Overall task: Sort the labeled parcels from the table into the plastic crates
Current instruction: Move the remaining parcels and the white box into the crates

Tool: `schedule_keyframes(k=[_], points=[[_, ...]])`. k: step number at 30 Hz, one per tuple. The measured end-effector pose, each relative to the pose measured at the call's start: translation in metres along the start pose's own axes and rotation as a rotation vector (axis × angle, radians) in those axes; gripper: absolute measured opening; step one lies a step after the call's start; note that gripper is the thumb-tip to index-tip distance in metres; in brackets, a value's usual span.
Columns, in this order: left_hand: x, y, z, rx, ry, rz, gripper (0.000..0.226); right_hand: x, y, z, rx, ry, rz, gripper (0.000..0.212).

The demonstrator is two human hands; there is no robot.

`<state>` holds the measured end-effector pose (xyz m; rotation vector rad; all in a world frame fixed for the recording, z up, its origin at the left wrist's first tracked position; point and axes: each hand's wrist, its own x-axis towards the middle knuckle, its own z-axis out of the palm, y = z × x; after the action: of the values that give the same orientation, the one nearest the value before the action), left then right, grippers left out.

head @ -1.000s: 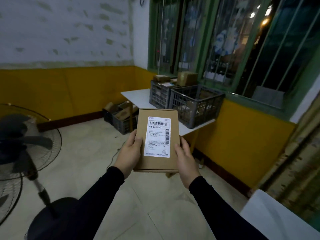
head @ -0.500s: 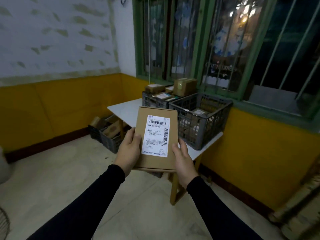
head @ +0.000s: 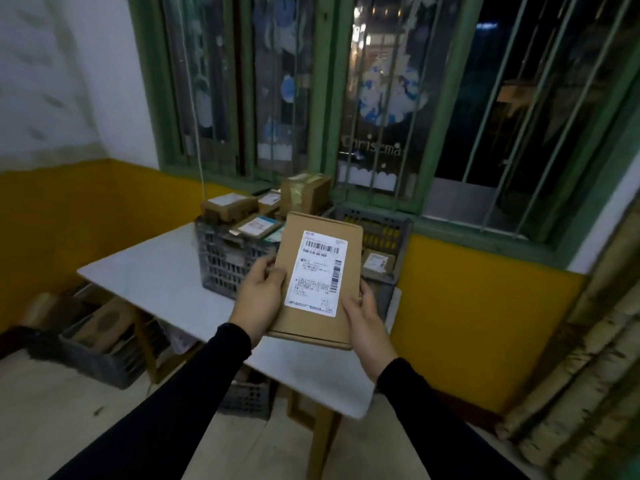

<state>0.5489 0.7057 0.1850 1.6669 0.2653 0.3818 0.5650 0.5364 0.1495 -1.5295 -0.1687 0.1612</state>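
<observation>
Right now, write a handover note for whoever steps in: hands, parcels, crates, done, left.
Left hand and right hand both grip the flat labeled parcel, label up, held in the air above the white table.
Left crate on the table is heaped with parcels; right crate holds at least one small box.
Done: some parcels already crated.
Left: choose a crate for the held parcel and put it in. How many remain is not visible.

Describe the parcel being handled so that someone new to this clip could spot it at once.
Below the green barred window stands a white table with grey crates. In front of them, the left hand and right hand hold a flat brown parcel, the only one off the crates, its white barcode label facing the camera.
</observation>
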Motion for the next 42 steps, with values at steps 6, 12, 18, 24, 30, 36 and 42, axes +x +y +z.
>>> schedule_keyframes(k=[6, 12, 18, 24, 30, 36, 42], points=[[0.111, -0.009, 0.045, 0.068, -0.162, 0.057, 0.029, 0.095, -0.006, -0.027, -0.063, 0.216, 0.016, 0.014], [0.218, -0.019, 0.107, 0.159, -0.226, 0.113, 0.035, 0.211, -0.001, -0.077, -0.122, 0.242, 0.003, 0.021], [0.318, -0.022, 0.166, 0.352, -0.291, 0.14, 0.038, 0.319, 0.01, -0.112, -0.154, 0.2, 0.084, 0.026], [0.4, -0.067, 0.205, 0.574, -0.546, -0.122, 0.018, 0.383, 0.03, -0.122, -0.332, 0.153, 0.443, 0.058], [0.434, -0.131, 0.22, 0.602, -0.832, -0.566, 0.026, 0.417, 0.095, -0.121, -0.308, 0.137, 0.806, 0.032], [0.454, -0.164, 0.224, 0.787, -0.932, -0.718, 0.032, 0.442, 0.132, -0.117, -0.35, 0.031, 1.113, 0.064], [0.461, -0.18, 0.226, 0.865, -0.916, -0.713, 0.025, 0.463, 0.148, -0.103, -0.308, -0.036, 1.184, 0.061]])
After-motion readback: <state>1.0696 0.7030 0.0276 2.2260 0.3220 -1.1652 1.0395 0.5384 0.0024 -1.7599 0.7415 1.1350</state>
